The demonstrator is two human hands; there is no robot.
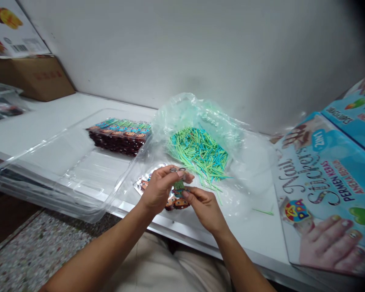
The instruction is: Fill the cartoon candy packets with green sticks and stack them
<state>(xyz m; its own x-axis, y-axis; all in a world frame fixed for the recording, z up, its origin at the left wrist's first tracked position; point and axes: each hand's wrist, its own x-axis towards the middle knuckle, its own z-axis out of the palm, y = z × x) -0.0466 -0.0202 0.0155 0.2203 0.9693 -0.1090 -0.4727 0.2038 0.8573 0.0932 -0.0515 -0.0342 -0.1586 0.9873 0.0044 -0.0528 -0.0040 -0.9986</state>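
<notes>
By the near table edge [185,234], a small packet [179,185] is pinched high by the left hand [158,185] and low by the right hand [205,207], maybe to keep it still. Farther back, thin sticks [199,150] are piled, likely for easy reach.

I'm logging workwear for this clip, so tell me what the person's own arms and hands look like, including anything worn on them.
The left hand and right hand are without gloves. The left forearm and right forearm are bare, with no sleeve, watch or bracelet showing. No markings stand out.
</notes>
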